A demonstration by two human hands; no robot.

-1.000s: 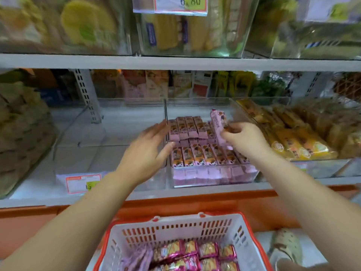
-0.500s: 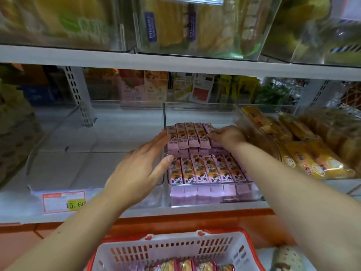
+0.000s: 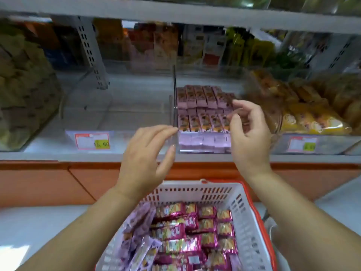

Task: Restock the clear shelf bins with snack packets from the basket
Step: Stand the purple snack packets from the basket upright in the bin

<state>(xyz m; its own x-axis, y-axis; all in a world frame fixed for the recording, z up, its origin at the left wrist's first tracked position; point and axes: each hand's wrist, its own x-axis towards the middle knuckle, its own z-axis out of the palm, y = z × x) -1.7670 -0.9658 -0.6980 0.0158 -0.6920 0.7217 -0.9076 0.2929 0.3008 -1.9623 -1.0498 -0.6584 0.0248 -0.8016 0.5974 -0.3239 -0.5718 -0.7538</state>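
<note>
A clear shelf bin point(image 3: 205, 148) on the middle shelf holds rows of pink snack packets point(image 3: 203, 106). My right hand point(image 3: 248, 133) hovers in front of that bin, fingers loosely curled, holding nothing. My left hand point(image 3: 146, 157) is spread open, its fingertips at the front corner of the divider between this bin and the clear bin on its left point(image 3: 117, 106), which holds no packets. Below, a white basket with a red rim point(image 3: 195, 192) contains several magenta and lilac snack packets point(image 3: 185, 235).
Yellow packets point(image 3: 312, 122) fill the bin to the right, greenish bags point(image 3: 23, 94) the one at far left. Price tags point(image 3: 91, 140) are stuck to the bin fronts. An orange panel point(image 3: 58, 180) runs below the shelf. An upper shelf point(image 3: 175, 14) overhangs.
My right hand has let go of the packet it laid in the bin and pulled back out toward me. My left hand also drew back slightly. The view tilted down to the basket.
</note>
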